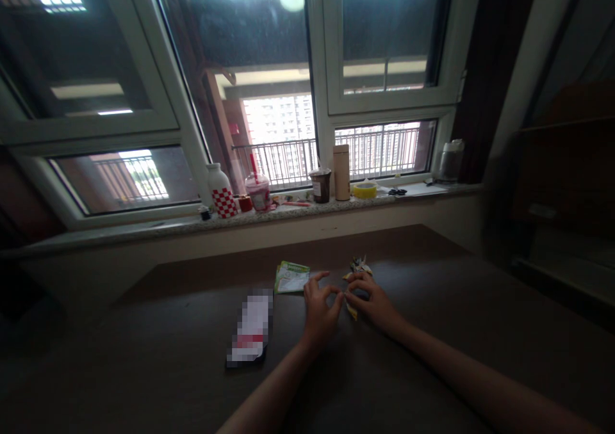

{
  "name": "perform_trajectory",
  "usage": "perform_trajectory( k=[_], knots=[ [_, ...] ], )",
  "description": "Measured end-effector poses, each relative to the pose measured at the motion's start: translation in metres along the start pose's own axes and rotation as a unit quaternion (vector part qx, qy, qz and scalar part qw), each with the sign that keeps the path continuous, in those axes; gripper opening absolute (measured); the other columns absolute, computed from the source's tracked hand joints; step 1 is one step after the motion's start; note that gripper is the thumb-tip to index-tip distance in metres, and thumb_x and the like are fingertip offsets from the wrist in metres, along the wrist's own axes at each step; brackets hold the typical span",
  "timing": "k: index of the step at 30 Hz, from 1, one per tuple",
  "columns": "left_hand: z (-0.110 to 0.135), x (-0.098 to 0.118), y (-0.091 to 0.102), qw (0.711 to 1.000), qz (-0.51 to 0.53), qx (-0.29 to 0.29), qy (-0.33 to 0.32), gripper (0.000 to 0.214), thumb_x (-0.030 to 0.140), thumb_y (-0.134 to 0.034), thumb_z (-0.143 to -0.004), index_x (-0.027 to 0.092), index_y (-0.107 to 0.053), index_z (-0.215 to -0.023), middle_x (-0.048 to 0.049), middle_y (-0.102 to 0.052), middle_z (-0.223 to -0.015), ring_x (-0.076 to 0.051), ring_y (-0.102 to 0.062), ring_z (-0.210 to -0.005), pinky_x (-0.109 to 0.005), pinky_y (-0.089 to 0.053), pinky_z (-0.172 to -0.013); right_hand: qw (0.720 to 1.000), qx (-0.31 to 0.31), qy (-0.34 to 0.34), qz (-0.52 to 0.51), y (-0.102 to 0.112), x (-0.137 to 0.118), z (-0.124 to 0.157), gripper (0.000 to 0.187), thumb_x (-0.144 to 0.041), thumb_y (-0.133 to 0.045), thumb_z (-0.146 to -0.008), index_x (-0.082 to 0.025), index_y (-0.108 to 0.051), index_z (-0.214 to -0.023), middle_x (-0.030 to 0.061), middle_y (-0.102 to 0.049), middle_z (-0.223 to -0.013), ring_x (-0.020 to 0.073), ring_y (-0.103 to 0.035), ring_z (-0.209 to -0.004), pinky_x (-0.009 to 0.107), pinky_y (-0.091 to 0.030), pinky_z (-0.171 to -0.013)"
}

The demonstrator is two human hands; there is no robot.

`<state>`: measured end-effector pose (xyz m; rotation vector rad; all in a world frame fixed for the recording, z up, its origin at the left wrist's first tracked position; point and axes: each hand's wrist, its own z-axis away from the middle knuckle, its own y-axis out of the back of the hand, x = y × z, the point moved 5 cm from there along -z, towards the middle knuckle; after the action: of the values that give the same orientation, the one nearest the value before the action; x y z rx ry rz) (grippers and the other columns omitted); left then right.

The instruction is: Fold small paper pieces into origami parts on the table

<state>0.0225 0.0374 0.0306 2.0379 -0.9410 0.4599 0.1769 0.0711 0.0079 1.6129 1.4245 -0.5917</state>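
Over the middle of the dark table, my left hand [321, 306] is closed in a pinch, thumb and forefinger together and other fingers bent. My right hand [375, 301] pinches too, its fingertips almost meeting those of the left. Whatever lies between the fingertips is too small to make out. Under and beyond the right hand lie crumpled yellow, white and dark wrappers [359, 265], partly hidden by its fingers. A green and white packet [293, 278] lies flat just left of my left hand. Farther left rests a phone-shaped thing [250, 328] with its face blurred out.
The brown table [182, 306] reaches to the wall below the window. Along the stone sill [192, 228] stand a red-checked white bottle [223, 194], a pink drink cup [258, 192], a brown cup [320, 185], a beige flask [341, 173] and a yellow tape roll [365, 191].
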Motion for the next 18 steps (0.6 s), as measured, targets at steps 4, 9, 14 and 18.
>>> perform_trajectory(
  k=[4, 9, 14, 18],
  knots=[
    [0.000, 0.004, 0.000, 1.000, -0.014, -0.010, -0.015, 0.007, 0.021, -0.061, -0.083, 0.021, -0.068, -0.080, -0.0077, -0.053, -0.128, -0.027, -0.045, -0.124, -0.051, -0.034, -0.107, 1.000, -0.008, 0.002, -0.001, -0.001, -0.001, 0.000, 0.027, -0.048, -0.066, -0.080, -0.021, -0.064, -0.076, 0.0074, -0.055, -0.108, 0.0234, -0.052, -0.113, 0.040, -0.037, -0.105],
    [-0.001, 0.006, -0.002, 0.999, -0.029, -0.027, -0.028, 0.007, 0.019, -0.061, -0.082, 0.021, -0.068, -0.080, -0.0082, -0.052, -0.128, -0.027, -0.044, -0.124, -0.056, -0.030, -0.109, 1.000, -0.024, 0.007, -0.006, -0.003, 0.000, -0.001, 0.022, -0.043, -0.065, -0.080, -0.021, -0.062, -0.076, 0.0078, -0.053, -0.108, 0.0242, -0.051, -0.114, 0.041, -0.037, -0.104],
    [-0.003, 0.003, -0.002, 0.998, -0.027, -0.045, -0.035, 0.007, 0.018, -0.065, -0.080, 0.022, -0.070, -0.080, -0.0075, -0.053, -0.127, -0.027, -0.044, -0.124, -0.054, -0.031, -0.109, 1.000, -0.028, 0.007, -0.003, -0.004, 0.004, -0.001, 0.025, -0.046, -0.067, -0.078, -0.021, -0.064, -0.076, 0.0079, -0.053, -0.108, 0.0256, -0.051, -0.115, 0.042, -0.037, -0.105],
    [-0.005, -0.005, 0.002, 0.999, -0.013, -0.035, -0.012, 0.006, 0.021, -0.066, -0.081, 0.023, -0.071, -0.080, -0.0068, -0.054, -0.127, -0.027, -0.045, -0.123, -0.051, -0.035, -0.107, 1.000, -0.015, -0.005, -0.010, -0.003, 0.009, -0.001, 0.030, -0.053, -0.067, -0.078, -0.022, -0.066, -0.078, 0.0077, -0.054, -0.108, 0.0259, -0.051, -0.115, 0.044, -0.035, -0.107]
  ],
)
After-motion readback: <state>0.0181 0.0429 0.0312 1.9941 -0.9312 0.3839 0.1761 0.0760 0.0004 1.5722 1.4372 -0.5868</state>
